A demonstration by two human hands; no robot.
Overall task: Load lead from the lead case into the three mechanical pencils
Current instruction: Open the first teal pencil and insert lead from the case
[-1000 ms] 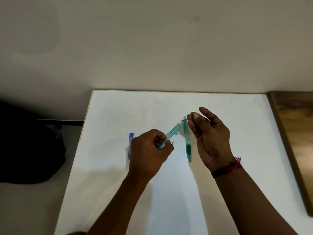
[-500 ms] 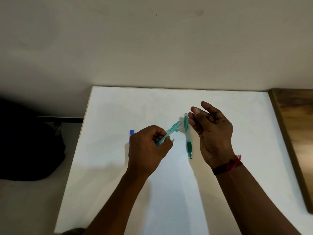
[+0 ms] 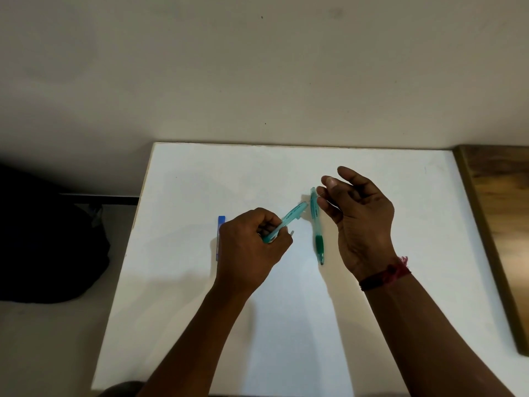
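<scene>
My left hand [image 3: 252,247] grips one pencil [image 3: 292,214], tail tilted toward two o'clock to meet the right hand [image 3: 360,222], which pinches what I take for a lead [image 3: 321,195], too thin to swear. The lead case [image 3: 221,222] lies at the left hand's nine o'clock.

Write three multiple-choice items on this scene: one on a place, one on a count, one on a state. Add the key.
1. The blue lead case lies: A inside a drawer; B on a chair; C on the white table, left of the left hand.
2. How many teal pencils show? A one; B two; C four.
3. The left hand: A grips a pencil; B lies flat and open; C holds scissors.

Key: C, the lead case shows beside the left hand. B, there is the held pencil and the lying pencil. A, the fingers curl round the held pencil.
</scene>
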